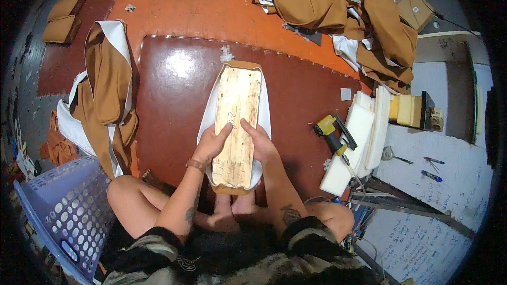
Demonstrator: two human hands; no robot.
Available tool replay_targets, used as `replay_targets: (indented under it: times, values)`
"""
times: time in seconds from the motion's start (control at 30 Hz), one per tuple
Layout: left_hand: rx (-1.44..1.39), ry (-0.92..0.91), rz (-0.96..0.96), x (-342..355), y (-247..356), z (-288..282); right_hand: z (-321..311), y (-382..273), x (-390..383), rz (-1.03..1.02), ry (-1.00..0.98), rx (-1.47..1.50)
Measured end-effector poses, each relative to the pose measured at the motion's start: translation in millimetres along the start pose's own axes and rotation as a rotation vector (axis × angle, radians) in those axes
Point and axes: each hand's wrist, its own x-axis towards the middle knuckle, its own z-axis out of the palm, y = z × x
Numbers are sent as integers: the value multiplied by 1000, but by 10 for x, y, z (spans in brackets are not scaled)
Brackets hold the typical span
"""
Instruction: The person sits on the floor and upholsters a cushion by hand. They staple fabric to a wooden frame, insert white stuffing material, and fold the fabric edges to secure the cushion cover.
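Note:
A pale wooden board with pen markings lies lengthwise in front of me, set in a brown fabric cover whose white underside shows along both sides. My left hand grips the board's left side, thumb on its face. On the opposite edge my right hand grips likewise, fingers mostly hidden underneath. Right of them a yellow-and-black pneumatic staple gun rests beside white foam pieces. My bare feet show beneath the board's near end.
Brown fabric covers with white backing lie at left and top right. Three brown cushions sit top left. A blue perforated basket stands lower left. The dark red mat is under the work. White boards with pens are at right.

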Motion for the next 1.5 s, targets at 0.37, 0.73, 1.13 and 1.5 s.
replay_targets:
  times: [0.37,0.73,1.13,1.5]
  values:
    - [435,234,44,-694,-110,58,153,731,-606,-280,408,-588]
    - [548,466,177,-437,-346,98,338,237,-615,-37,436,-838]
    - [-195,-259,-82,26,-47,-196,-106,69,-100,4,-23,-103]
    - [415,232,98,-756,-297,117,166,881,-799,-383,390,-662]
